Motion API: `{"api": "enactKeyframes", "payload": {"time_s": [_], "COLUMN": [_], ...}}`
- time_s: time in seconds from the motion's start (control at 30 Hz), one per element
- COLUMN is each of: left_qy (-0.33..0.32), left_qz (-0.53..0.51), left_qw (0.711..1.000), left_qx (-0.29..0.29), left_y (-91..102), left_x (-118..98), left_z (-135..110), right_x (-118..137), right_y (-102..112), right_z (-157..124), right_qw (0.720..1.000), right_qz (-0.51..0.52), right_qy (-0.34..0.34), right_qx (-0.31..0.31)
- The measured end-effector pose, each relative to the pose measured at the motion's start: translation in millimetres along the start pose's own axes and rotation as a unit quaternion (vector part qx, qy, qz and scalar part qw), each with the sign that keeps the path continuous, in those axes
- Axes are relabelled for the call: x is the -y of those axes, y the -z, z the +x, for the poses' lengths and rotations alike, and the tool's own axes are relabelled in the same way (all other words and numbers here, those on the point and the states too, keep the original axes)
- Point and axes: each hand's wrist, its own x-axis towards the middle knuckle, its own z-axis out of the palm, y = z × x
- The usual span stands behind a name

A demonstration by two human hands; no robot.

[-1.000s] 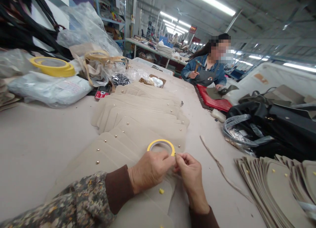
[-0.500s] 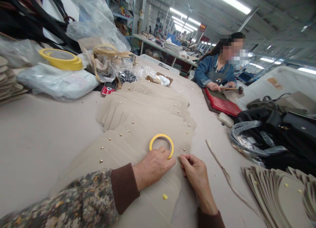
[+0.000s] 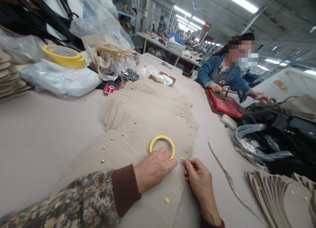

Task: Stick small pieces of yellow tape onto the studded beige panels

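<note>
My left hand [image 3: 156,167] is closed on a roll of yellow tape [image 3: 151,144], which stands tilted over the beige panels. Just to its right, my right hand [image 3: 198,175] pinches a small piece of yellow tape [image 3: 181,158] between thumb and forefinger. Under both hands lie several overlapping beige panels [image 3: 148,122] with rounded corners, fanned out across the table. Small metal studs [image 3: 102,161] show near their edges. Another yellow tape piece [image 3: 167,200] sticks on the panel nearest me.
More fanned beige panels [image 3: 274,195] with yellow tape bits stand at the lower right. Beside them are a black bag [image 3: 276,135] and a cord [image 3: 225,175]. Yellow tape rolls [image 3: 64,56] rest on a plastic-wrapped package [image 3: 61,78]. Across the table a co-worker [image 3: 222,73] holds a hammer [image 3: 232,91].
A yellow tape piece now shows at my right fingertips, where a metal stud showed before. My left hand keeps the tape roll. The co-worker has stretched one arm toward the bags.
</note>
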Motion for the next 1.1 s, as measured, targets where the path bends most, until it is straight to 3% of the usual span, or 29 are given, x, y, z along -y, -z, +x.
{"api": "enactKeyframes", "payload": {"time_s": [0.13,0.3,0.5,0.63,0.73,0.83,0.97,1.1], "left_qy": [0.001,-0.014,-0.039,-0.063,-0.067,-0.075,-0.065,-0.079], "left_qz": [0.002,0.013,-0.01,-0.067,-0.119,-0.148,-0.145,-0.147], "left_qw": [1.0,1.0,0.997,0.99,0.979,0.969,0.973,0.971], "left_qx": [-0.001,-0.01,-0.065,-0.103,-0.154,-0.181,-0.166,-0.171], "left_y": [-1.7,0.5,9.9,11.1,9.3,6.6,6.1,8.5], "left_x": [1,3,6,9,11,11,8,4], "left_z": [-1,0,1,-1,-2,-2,0,-6], "right_x": [4,12,16,13,12,14,23,38], "right_y": [-4,-12,-3,5,7,6,1,2], "right_z": [-4,4,-2,-10,-16,-19,-18,-30], "right_qw": [0.992,0.986,0.98,0.984,0.988,0.968,0.916,0.903], "right_qz": [-0.075,-0.123,-0.137,-0.084,0.022,0.086,0.048,-0.027], "right_qy": [0.096,0.099,0.139,0.121,0.137,0.235,0.395,0.424], "right_qx": [-0.04,-0.058,0.035,0.098,0.06,-0.01,-0.044,-0.066]}}
